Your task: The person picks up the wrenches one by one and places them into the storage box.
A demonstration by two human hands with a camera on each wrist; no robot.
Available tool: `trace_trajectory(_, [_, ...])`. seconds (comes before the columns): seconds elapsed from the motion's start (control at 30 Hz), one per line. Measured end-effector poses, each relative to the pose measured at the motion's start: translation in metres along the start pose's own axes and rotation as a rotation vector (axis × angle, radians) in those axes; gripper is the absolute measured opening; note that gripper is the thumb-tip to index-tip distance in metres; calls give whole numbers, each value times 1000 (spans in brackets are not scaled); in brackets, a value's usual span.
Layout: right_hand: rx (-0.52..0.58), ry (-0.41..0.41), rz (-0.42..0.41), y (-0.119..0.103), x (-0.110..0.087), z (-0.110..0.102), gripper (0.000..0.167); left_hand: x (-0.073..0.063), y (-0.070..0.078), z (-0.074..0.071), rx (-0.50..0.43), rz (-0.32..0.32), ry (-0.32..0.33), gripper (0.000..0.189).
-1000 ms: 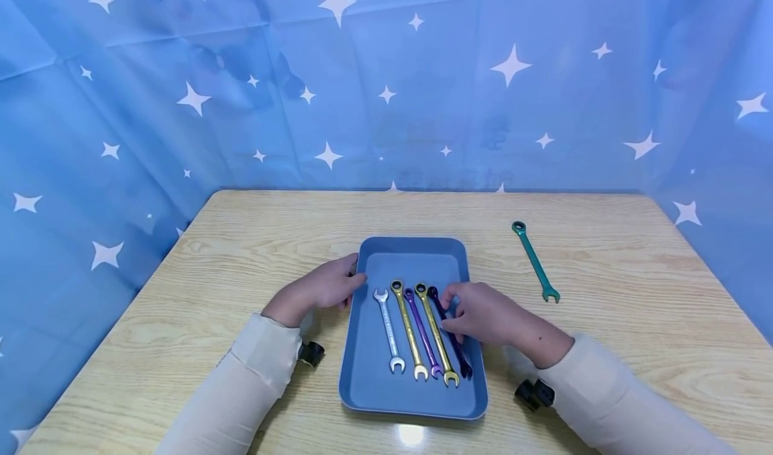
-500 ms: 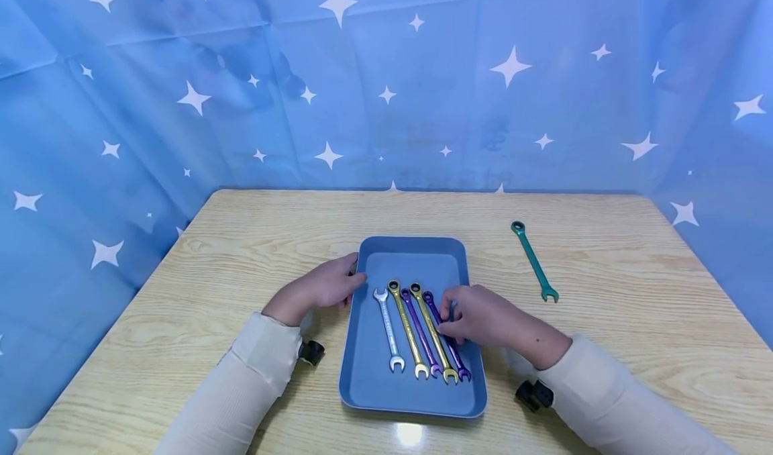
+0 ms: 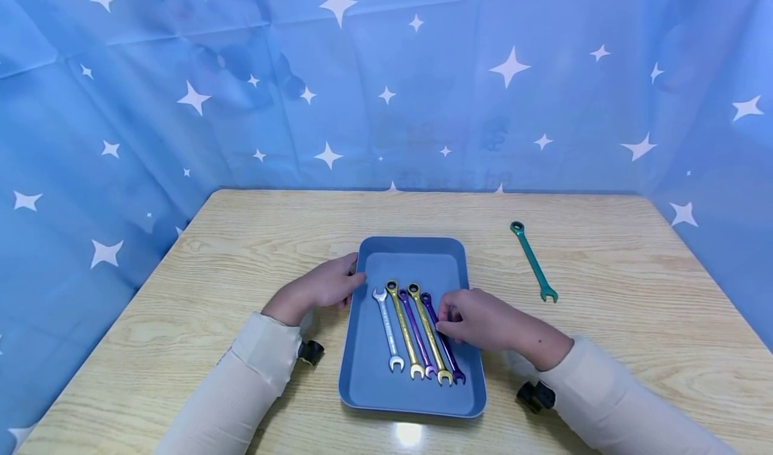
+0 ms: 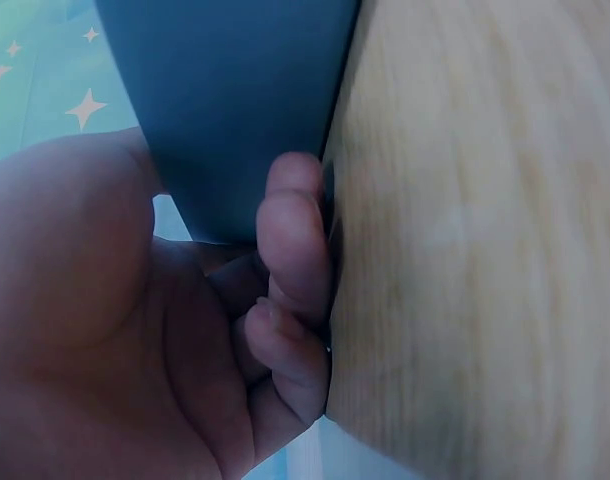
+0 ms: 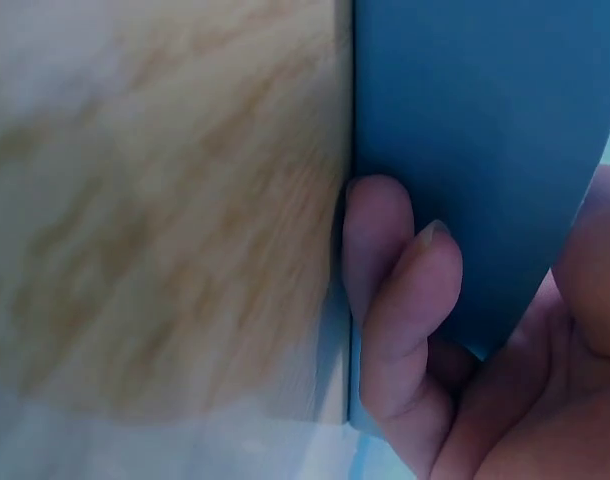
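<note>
A blue tray [image 3: 395,398] holds a row of wrenches. From left to right lie a silver double open-end wrench [image 3: 388,327], a gold ratcheting wrench [image 3: 404,327], a purple wrench [image 3: 415,326], another gold ratcheting wrench [image 3: 431,337] and a dark purple wrench [image 3: 450,358]. My left hand [image 3: 326,284] grips the tray's left wall, thumb over the rim and fingers [image 4: 293,235] curled outside. My right hand [image 3: 483,317] reaches over the right wall, index finger and thumb at the dark purple wrench; whether they pinch it is unclear. Two of its fingers [image 5: 410,310] are outside the wall.
A green ratcheting wrench [image 3: 534,260] lies on the wooden table [image 3: 272,233], right of the tray. A blue star-patterned cloth [image 3: 386,119] hangs behind the table and at both sides.
The dark purple wrench has shifted left, closer to the right gold one, with my right fingers beside it. The gold and purple wrenches have slid slightly left too. My left hand stays put.
</note>
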State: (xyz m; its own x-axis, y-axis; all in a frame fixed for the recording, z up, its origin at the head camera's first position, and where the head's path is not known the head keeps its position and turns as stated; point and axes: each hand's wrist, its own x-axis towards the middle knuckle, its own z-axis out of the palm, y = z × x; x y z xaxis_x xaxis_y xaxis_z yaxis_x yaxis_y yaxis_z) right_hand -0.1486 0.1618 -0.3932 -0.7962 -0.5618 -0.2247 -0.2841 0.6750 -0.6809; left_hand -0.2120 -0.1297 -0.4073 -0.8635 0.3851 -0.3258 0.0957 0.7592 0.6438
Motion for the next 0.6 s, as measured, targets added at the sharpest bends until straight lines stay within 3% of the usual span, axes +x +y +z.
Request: trace_trajectory(0.6, [0,-46,-63,2,-3,-5,8,-1,3,-1,10,10,-8,45])
